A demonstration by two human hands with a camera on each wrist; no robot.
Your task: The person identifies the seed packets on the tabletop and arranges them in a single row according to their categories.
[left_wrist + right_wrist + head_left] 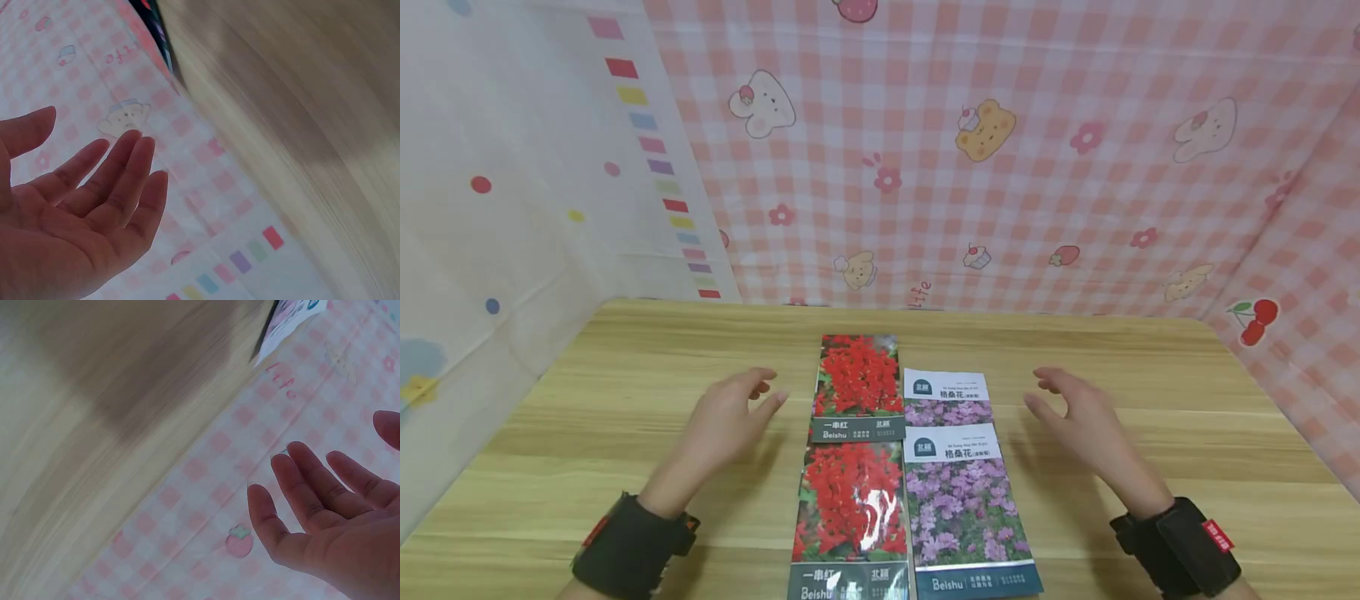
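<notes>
In the head view, two seed packets with red flowers lie in a left column: an upper red packet (859, 379) overlaps the top of a lower red packet (853, 500). To their right, a lower purple-flower packet (966, 508) covers most of an upper purple-flower packet (947, 398). My left hand (730, 417) hovers left of the red packets, fingers loosely bent and holding nothing. On the other side, my right hand (1078, 421) is held apart from the purple packets, likewise with nothing in it. Both wrist views show relaxed, spread fingers.
The packets lie on a wooden table (1112, 350). Behind it hangs a pink checked cloth (925, 217) with cartoon prints, and a white dotted cloth (512, 250) closes off the left. Black bands (634, 546) circle both wrists.
</notes>
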